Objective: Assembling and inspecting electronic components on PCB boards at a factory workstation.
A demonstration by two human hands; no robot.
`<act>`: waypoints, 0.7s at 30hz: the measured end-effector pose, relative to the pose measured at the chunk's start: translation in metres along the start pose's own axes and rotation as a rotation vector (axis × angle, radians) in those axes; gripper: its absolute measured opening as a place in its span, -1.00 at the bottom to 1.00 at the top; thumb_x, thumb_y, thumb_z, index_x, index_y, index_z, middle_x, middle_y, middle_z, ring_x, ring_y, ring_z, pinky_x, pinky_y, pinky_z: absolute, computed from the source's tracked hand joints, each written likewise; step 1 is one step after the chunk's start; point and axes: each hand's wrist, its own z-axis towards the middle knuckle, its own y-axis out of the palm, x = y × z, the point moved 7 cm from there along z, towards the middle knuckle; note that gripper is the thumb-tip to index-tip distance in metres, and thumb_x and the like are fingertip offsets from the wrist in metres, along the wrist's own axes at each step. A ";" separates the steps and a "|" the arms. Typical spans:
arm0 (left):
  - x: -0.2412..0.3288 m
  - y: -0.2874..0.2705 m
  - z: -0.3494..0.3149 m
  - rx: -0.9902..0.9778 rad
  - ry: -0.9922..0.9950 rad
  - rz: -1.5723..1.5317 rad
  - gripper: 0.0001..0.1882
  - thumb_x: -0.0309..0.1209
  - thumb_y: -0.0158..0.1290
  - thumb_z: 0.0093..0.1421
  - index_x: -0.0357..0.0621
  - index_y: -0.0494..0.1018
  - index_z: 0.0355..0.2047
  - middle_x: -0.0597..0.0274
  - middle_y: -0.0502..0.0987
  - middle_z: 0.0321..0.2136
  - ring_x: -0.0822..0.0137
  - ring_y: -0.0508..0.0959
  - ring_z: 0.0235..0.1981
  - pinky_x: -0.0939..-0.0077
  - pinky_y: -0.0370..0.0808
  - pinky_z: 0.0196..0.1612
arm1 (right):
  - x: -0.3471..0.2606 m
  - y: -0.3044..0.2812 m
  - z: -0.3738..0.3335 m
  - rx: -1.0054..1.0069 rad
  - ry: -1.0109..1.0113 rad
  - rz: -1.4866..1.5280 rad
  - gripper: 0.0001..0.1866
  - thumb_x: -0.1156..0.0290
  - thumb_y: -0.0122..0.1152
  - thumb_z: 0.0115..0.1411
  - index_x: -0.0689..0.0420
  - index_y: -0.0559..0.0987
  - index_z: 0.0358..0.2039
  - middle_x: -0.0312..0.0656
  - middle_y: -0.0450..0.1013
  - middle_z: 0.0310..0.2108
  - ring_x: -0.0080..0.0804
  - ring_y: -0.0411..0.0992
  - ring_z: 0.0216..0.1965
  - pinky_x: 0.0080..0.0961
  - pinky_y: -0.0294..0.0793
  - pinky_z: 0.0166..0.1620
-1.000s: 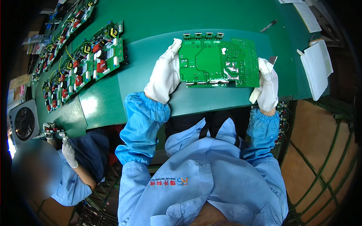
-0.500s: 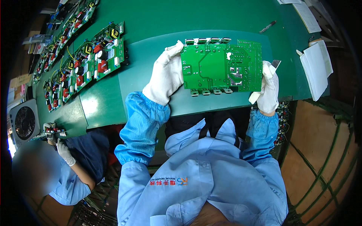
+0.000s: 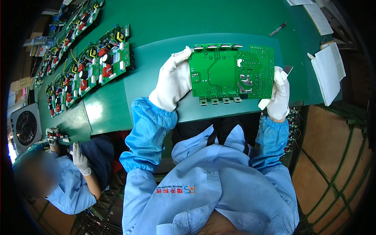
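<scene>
A green circuit board [image 3: 219, 72] is held up over the table, its solder side facing me. Metal-tabbed parts stick out along its far and near edges, and shiny solder patches show right of its middle. My left hand [image 3: 172, 80], in a white glove, is closed on the board's left edge with the thumb near the far corner. At the right edge my gloved right hand [image 3: 279, 94] is closed on the board. It also has a slim tool with a flat metal blade [image 3: 288, 69] and a pale handle end [image 3: 264, 103]; the tool's middle is hidden by the fingers.
Rows of populated circuit boards [image 3: 88, 70] stand on the green table [image 3: 176, 23] at the left. A dark pen [image 3: 277, 29] lies at the far right, near white papers [image 3: 329, 72]. A co-worker [image 3: 74, 180] sits at the lower left by a fan [image 3: 26, 127].
The board has tilted slightly and shifted a little toward me and to the right, still in both hands. At the left, the co-worker's nearer gloved hand has moved to the right.
</scene>
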 end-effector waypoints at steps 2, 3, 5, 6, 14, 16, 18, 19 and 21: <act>0.000 0.001 0.000 -0.004 -0.003 -0.006 -0.57 -0.19 -0.08 0.20 -0.26 0.36 -0.04 0.13 0.43 -0.14 0.29 0.48 -0.21 0.39 0.49 -0.29 | 0.000 0.002 -0.001 -0.016 0.032 0.082 -0.75 0.24 0.01 0.23 0.18 0.44 -0.29 -0.43 0.29 -0.56 -0.85 0.01 -0.74 -0.82 -0.07 -0.70; 0.000 0.002 0.000 0.001 0.007 0.002 -0.56 -0.18 -0.08 0.20 -0.26 0.35 -0.03 0.13 0.43 -0.14 0.28 0.47 -0.20 0.37 0.48 -0.27 | 0.000 0.002 -0.001 -0.015 0.031 0.082 -0.75 0.24 0.01 0.23 0.18 0.44 -0.29 -0.43 0.29 -0.56 -0.85 0.01 -0.74 -0.82 -0.07 -0.70; 0.001 0.004 0.001 0.007 0.019 0.013 -0.54 -0.16 -0.08 0.21 -0.26 0.35 -0.03 0.12 0.43 -0.14 0.27 0.47 -0.19 0.34 0.47 -0.24 | 0.001 0.002 0.000 -0.032 0.033 0.110 -0.76 0.24 0.01 0.23 0.18 0.44 -0.30 -0.42 0.29 -0.55 -0.85 0.03 -0.73 -0.83 -0.06 -0.71; 0.001 0.001 0.001 0.030 0.032 -0.050 -0.55 -0.14 -0.08 0.21 -0.25 0.36 -0.05 0.13 0.43 -0.14 0.26 0.46 -0.18 0.30 0.45 -0.20 | 0.001 0.003 0.000 -0.032 0.032 0.111 -0.76 0.24 0.01 0.23 0.18 0.44 -0.30 -0.42 0.29 -0.55 -0.85 0.03 -0.73 -0.83 -0.06 -0.71; -0.002 -0.002 0.003 0.052 -0.042 -0.082 -0.71 -0.12 -0.05 0.22 -0.08 0.39 -0.26 0.21 0.41 -0.16 0.25 0.43 -0.14 0.19 0.40 -0.15 | -0.005 0.004 -0.001 -0.013 0.018 0.069 -0.75 0.22 0.01 0.23 0.16 0.45 -0.31 -0.44 0.31 -0.53 -0.87 0.03 -0.72 -0.84 -0.08 -0.71; -0.002 -0.004 0.003 0.108 -0.038 -0.086 -0.74 -0.14 -0.05 0.22 -0.05 0.39 -0.28 0.23 0.40 -0.19 0.27 0.43 -0.16 0.23 0.42 -0.18 | -0.005 0.000 0.000 -0.012 0.017 0.035 -0.75 0.22 0.02 0.22 0.16 0.46 -0.31 -0.45 0.32 -0.53 -0.87 0.03 -0.73 -0.84 -0.09 -0.71; -0.003 -0.005 0.005 0.099 -0.032 -0.089 -0.75 -0.15 -0.04 0.22 -0.05 0.39 -0.28 0.23 0.40 -0.21 0.27 0.43 -0.17 0.24 0.42 -0.20 | -0.005 -0.002 0.002 -0.012 0.017 0.002 -0.75 0.22 0.02 0.22 0.15 0.46 -0.32 -0.46 0.33 -0.54 -0.87 0.02 -0.73 -0.84 -0.10 -0.71; -0.003 -0.005 0.005 0.090 -0.026 -0.092 -0.75 -0.16 -0.04 0.22 -0.05 0.39 -0.28 0.24 0.40 -0.23 0.28 0.43 -0.17 0.25 0.43 -0.21 | -0.005 -0.002 0.002 -0.010 0.020 0.006 -0.75 0.22 0.03 0.21 0.15 0.47 -0.33 -0.46 0.34 -0.54 -0.87 0.02 -0.74 -0.83 -0.10 -0.70; -0.004 -0.008 0.007 0.094 -0.022 -0.094 -0.75 -0.16 -0.04 0.22 -0.05 0.39 -0.27 0.23 0.40 -0.22 0.28 0.43 -0.17 0.25 0.43 -0.22 | -0.006 -0.002 0.002 -0.008 0.023 0.012 -0.75 0.21 0.04 0.20 0.15 0.48 -0.33 -0.46 0.35 -0.55 -0.86 0.02 -0.74 -0.83 -0.11 -0.70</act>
